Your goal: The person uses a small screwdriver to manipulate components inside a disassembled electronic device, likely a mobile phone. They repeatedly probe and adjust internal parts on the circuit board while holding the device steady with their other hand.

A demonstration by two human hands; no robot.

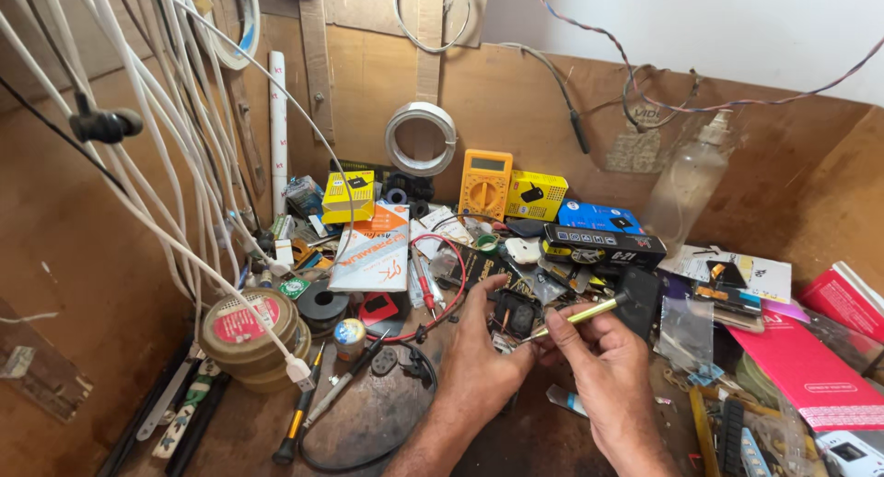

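Small black electronic part (514, 315) sat at the centre of the cluttered wooden workbench (110, 284), held up just above the bench surface in the left hand (483, 357). The fingers of that hand were curled closed around the part's lower and left edges, with the thumb against its side. The right hand (603, 362) was closed in a pen-like grip on a slim yellow-handled tool (580, 317), which lay tilted, its tip touching the right side of the part and its dark far end pointing up and to the right. Behind the hands stood a yellow multimeter (485, 184) against the back wall, with a yellow box (536, 195) just beside it. A red test lead (448, 274) curved across the bench to the left of the part. Round solder-paste tins (250, 330) were stacked near the left edge, well apart from the hands. White cables (157, 145) hung down at the left.
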